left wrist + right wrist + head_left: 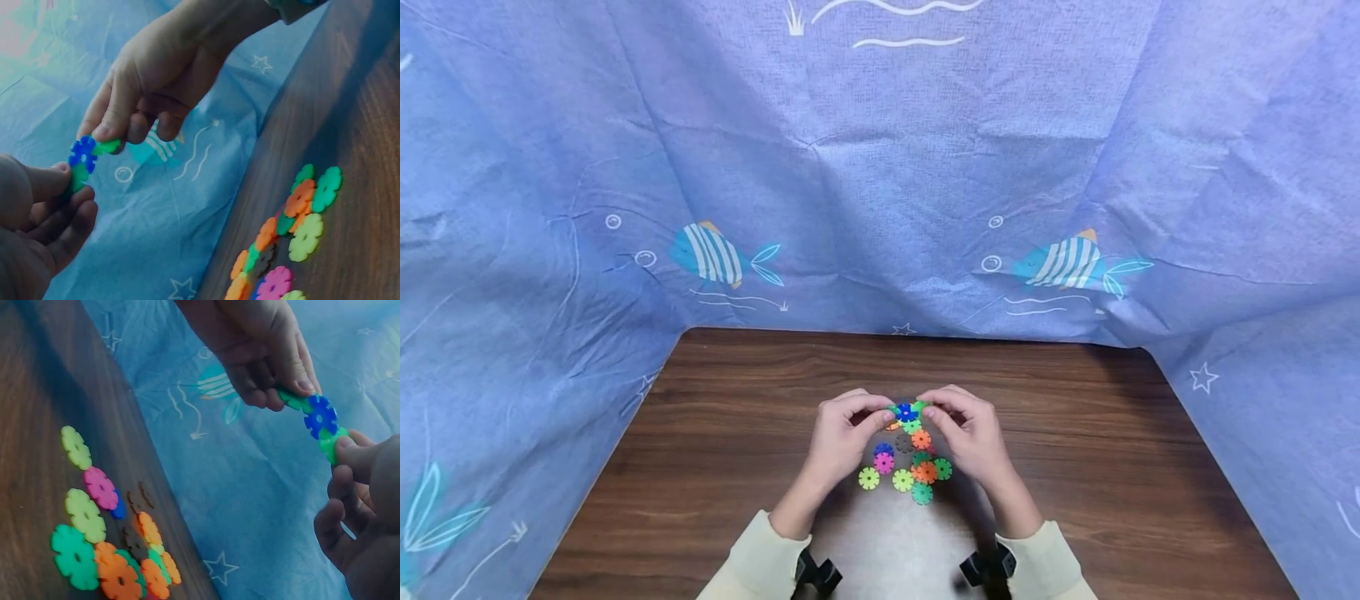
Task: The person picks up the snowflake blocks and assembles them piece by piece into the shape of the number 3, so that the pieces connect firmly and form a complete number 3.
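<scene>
A blue flower-shaped interlocking disc (pixel 906 412) is joined between two green ones, and both hands hold this short chain above the table. My left hand (pixel 844 435) pinches the darker green disc (pixel 292 399) between thumb and forefinger. On the other side, the bright green disc (pixel 331 445) is pinched by my right hand (pixel 973 427). The blue disc shows uncovered between the fingertips in both wrist views. Each green disc is partly hidden by the fingers on it.
Loose flower discs lie in a cluster on the brown wooden table (pixel 730 467) below the hands, among them a pink disc (pixel 883 463), an orange disc (pixel 926 472) and a yellow-green disc (pixel 868 478). A blue fish-print cloth (pixel 880 192) hangs around the table's back and sides.
</scene>
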The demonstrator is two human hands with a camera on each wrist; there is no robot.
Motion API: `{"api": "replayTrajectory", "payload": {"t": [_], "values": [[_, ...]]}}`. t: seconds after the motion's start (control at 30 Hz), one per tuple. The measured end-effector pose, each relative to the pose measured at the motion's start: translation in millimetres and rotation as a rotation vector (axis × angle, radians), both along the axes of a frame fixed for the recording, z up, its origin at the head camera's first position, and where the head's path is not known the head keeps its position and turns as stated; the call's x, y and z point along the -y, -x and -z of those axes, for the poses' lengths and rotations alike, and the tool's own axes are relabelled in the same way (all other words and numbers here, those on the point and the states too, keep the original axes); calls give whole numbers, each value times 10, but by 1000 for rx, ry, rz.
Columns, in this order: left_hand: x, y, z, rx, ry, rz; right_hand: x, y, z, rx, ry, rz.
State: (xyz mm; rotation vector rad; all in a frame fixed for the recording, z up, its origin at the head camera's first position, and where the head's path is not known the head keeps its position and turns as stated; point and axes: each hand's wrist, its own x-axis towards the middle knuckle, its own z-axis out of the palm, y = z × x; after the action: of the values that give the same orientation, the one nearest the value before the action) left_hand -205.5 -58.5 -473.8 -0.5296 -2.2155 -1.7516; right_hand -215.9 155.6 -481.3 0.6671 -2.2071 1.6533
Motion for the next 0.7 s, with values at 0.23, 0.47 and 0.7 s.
{"api": "replayTrajectory", "payload": {"t": [0.23, 0.47, 0.7], "values": [[98, 37, 27, 135, 48, 113, 21, -116, -210, 71, -5, 18], [161, 84, 36, 177, 123, 195, 53, 77, -64, 64, -141, -132], [307, 164, 9, 197, 85, 65, 79, 466, -27, 193, -249, -218]]}}
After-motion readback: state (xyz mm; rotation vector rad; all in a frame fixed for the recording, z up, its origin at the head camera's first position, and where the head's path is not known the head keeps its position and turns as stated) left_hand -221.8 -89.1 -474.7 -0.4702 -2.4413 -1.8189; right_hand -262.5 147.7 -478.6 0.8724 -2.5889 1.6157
